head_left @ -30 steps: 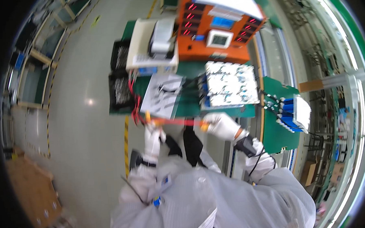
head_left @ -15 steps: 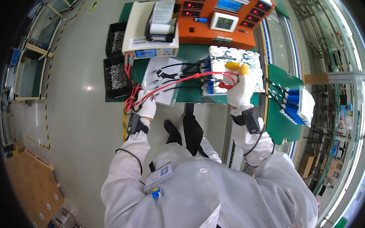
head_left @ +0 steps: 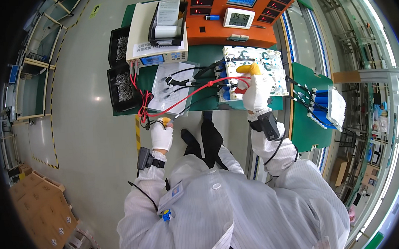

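Observation:
My left hand (head_left: pixel 161 135), in a white glove with yellow fingertips, is closed on a black test lead (head_left: pixel 187 108) at the near edge of the green bench (head_left: pixel 205 55). My right hand (head_left: pixel 255 90), gloved the same way, grips a red test lead (head_left: pixel 193 92) and presses its tip onto the white circuit board (head_left: pixel 268 68) lying on the bench. The red lead runs left from that hand to a loop of red wires (head_left: pixel 142 110) at the bench's left end. Several black leads lie on a paper sheet (head_left: pixel 173 88) between the two hands.
An orange instrument panel (head_left: pixel 213 26) with displays stands at the back of the bench. A beige tester with a small printer (head_left: pixel 158 37) sits at left. Two black bins of metal parts (head_left: pixel 122 79) hang off the left end. Blue connectors (head_left: pixel 321 106) lie on a green side table.
My right hand has carried the red lead from the bench's near edge up onto the circuit board. My left hand has stayed low near the bench's front edge.

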Available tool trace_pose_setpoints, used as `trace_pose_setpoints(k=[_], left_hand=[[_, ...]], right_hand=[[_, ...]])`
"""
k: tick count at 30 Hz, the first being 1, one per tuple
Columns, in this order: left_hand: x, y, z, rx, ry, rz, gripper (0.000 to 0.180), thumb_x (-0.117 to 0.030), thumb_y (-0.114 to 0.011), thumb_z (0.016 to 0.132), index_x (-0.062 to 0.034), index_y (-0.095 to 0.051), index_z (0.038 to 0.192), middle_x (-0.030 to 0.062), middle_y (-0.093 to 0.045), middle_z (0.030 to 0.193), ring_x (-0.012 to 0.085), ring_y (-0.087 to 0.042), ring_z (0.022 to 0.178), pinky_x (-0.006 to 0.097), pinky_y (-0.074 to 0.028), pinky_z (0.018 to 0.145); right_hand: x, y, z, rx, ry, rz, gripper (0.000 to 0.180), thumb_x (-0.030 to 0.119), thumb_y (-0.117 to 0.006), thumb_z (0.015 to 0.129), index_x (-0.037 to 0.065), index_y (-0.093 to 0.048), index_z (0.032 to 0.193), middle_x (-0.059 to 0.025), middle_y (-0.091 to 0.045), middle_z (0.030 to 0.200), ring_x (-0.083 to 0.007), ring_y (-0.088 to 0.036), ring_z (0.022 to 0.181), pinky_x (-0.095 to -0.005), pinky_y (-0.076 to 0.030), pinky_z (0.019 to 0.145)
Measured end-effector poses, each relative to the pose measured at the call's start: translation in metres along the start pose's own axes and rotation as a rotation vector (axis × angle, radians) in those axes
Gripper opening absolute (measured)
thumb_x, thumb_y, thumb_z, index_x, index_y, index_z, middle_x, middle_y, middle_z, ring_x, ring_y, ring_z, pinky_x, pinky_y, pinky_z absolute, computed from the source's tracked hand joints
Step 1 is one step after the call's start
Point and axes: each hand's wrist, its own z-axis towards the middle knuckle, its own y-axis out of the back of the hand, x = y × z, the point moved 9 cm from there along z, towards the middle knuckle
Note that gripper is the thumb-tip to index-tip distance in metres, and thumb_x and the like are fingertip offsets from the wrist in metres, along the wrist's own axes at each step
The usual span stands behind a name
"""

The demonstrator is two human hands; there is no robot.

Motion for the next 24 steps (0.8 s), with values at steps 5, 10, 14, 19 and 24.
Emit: trace_pose_setpoints(k=[5, 10, 14, 19, 24], left_hand=[[0.013, -0.005, -0.009, 0.013, 0.025, -0.046, 0.020, -0.014, -0.068, 0.083, -0.0012, -0.065, 0.098, 0.0117, -0.067, 0.080, 0.0202, -0.062, 0.069, 0.031, -0.049, 0.068], [0.013, -0.007, -0.018, 0.042, -0.008, -0.259, 0.016, -0.014, -0.065, 0.089, 0.0002, -0.064, 0.097, 0.0035, -0.064, 0.076, 0.0107, -0.055, 0.064, 0.027, -0.046, 0.060], [-0.006, -0.014, -0.030, 0.241, 0.169, -0.450, 0.014, -0.015, -0.065, 0.088, -0.0022, -0.064, 0.093, -0.0028, -0.056, 0.068, 0.0054, -0.045, 0.054, 0.024, -0.037, 0.050], [-0.030, -0.026, -0.028, 0.389, 0.128, -0.589, 0.012, -0.016, -0.062, 0.090, -0.0039, -0.062, 0.090, -0.0048, -0.052, 0.064, 0.0023, -0.040, 0.050, 0.021, -0.032, 0.045], [-0.018, -0.040, -0.032, 0.475, 0.230, -0.729, 0.012, -0.016, -0.062, 0.092, -0.0053, -0.061, 0.088, -0.0051, -0.050, 0.062, 0.0035, -0.040, 0.047, 0.022, -0.032, 0.043]], right_hand=[[0.014, -0.020, 0.003, 0.374, 0.120, -0.402, 0.036, 0.027, -0.055, 0.093, 0.002, -0.056, 0.119, -0.0063, -0.058, 0.096, -0.0118, -0.056, 0.079, -0.0247, -0.048, 0.066], [0.069, 0.001, -0.054, 0.050, 0.547, -0.329, 0.056, 0.009, -0.061, 0.077, 0.001, -0.046, 0.130, -0.0144, -0.051, 0.117, -0.0248, -0.053, 0.102, -0.0378, -0.048, 0.086], [0.066, -0.074, -0.119, 0.518, 0.868, -0.700, 0.036, 0.013, -0.068, 0.070, 0.001, -0.060, 0.103, -0.0177, -0.057, 0.099, -0.0348, -0.056, 0.093, -0.0416, -0.046, 0.082], [-0.072, -0.107, -0.114, 0.814, 0.522, -0.883, 0.016, 0.019, -0.063, 0.080, 0.006, -0.065, 0.088, -0.0134, -0.064, 0.080, -0.0337, -0.062, 0.083, -0.0426, -0.048, 0.078], [-0.085, -0.094, -0.110, 0.911, 0.354, -0.819, 0.017, 0.019, -0.062, 0.082, 0.004, -0.068, 0.089, -0.0172, -0.065, 0.081, -0.0360, -0.063, 0.077, -0.0442, -0.051, 0.071]])
